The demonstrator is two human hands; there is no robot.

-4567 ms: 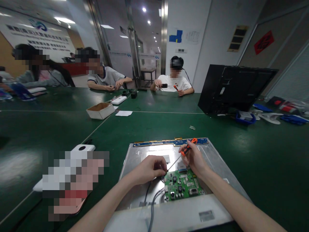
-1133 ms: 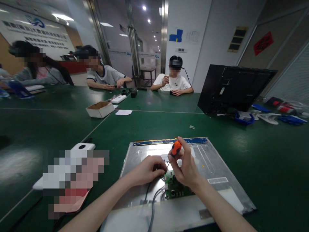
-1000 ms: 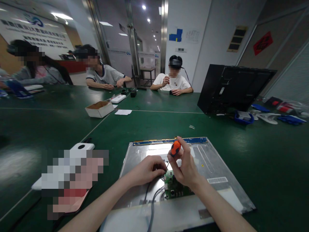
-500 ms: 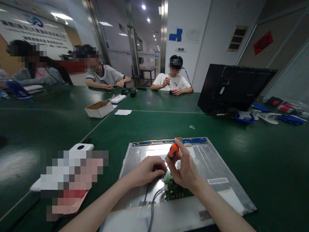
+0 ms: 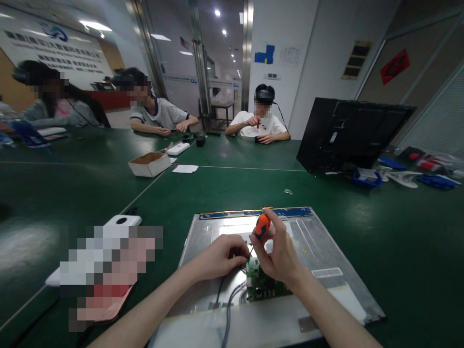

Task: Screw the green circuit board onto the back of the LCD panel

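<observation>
Gripping screwdriver (image 5: 263,225) in right hand (image 5: 279,255), lower centre; curling left hand (image 5: 228,253) beside board (image 5: 256,279), cannot tell on what; best turn slowly, pressing lightly.

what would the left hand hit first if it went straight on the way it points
Probably the screwdriver shaft, right by the left hand, with the green circuit board next; depth there is unclear.

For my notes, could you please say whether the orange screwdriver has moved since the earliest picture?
Yes: the screwdriver handle has moved left relative to the blue strip.
</observation>
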